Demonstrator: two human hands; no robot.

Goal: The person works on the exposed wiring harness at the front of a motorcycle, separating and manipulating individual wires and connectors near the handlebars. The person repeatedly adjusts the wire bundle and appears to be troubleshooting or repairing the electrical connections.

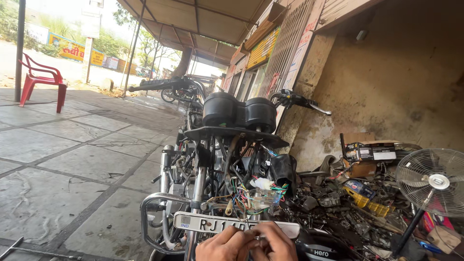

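Observation:
A motorcycle (232, 145) stands facing me with its headlight removed, showing twin black gauges (239, 112) and a tangle of coloured wires (251, 193). Both my hands are at the bottom edge, pressed together just below the white number plate (203, 223). My left hand (223, 246) and my right hand (276, 244) pinch a small metal part (259, 237) between their fingertips; what it is cannot be made out.
A heap of scrap parts and boxes (357, 193) lies right of the bike, with a pedestal fan (432, 181) at the far right. A red plastic chair (43, 82) stands on the paved floor at left. Metal rods (29, 249) lie bottom left.

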